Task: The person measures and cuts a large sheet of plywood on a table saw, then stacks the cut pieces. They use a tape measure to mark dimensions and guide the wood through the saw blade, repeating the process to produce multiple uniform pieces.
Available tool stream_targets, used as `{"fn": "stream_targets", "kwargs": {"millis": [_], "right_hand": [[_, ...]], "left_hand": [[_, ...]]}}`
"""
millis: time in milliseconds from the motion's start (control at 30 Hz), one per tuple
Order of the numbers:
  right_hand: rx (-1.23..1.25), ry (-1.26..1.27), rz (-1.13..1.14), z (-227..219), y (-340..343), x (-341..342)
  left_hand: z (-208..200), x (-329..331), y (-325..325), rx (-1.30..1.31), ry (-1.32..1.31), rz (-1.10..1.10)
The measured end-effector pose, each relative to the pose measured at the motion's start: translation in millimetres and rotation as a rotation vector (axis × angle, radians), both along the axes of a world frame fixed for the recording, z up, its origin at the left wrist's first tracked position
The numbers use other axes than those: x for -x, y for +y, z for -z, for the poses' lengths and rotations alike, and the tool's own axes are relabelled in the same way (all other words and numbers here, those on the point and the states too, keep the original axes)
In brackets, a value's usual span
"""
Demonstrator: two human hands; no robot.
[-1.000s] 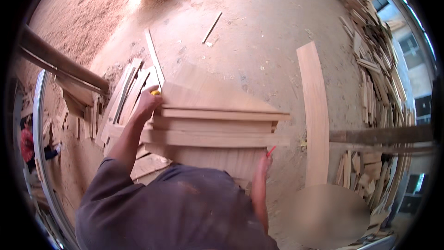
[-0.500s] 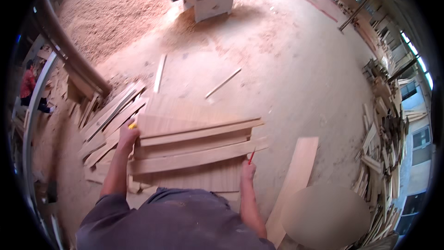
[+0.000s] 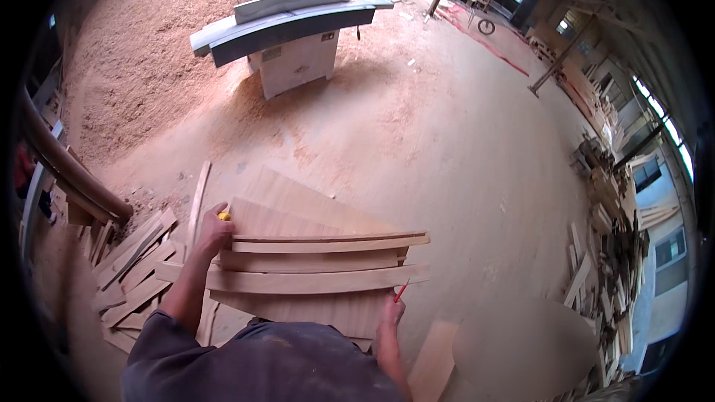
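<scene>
My left hand is closed around a small yellow object, which looks like a tape measure, at the left end of the far curved wooden strip. My right hand grips a red pencil, its tip at the right end of the near wooden strip. Both strips lie crosswise over flat wooden panels. Another board shows between them. Beyond the far strip, more thin panels spread out at an angle.
Loose boards lie heaped at left, beside a curved brown post. A woodworking machine stands ahead near a sawdust mound. One board lies at lower right; scrap wood is piled along the right side.
The view has tilted upward and shifted, so the machine shows more fully and the boards sit lower. Both hands keep their hold, at the same ends of the strips.
</scene>
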State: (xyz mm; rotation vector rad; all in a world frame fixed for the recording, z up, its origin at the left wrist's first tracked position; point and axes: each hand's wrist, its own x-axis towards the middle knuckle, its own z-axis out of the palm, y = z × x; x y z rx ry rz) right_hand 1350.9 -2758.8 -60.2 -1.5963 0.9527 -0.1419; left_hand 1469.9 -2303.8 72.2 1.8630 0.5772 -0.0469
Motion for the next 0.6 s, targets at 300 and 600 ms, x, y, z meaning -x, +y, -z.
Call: {"fn": "stream_targets", "kwargs": {"millis": [300, 600], "right_hand": [[-0.024, -0.014, -0.289, -47, -144, -331], [0.238, 0.043, -0.556, 3, -246, -663]], "left_hand": [[22, -214, -120, -0.060, -0.070, -0.186], [25, -443, -239, 0.009, -0.083, -0.459]]}}
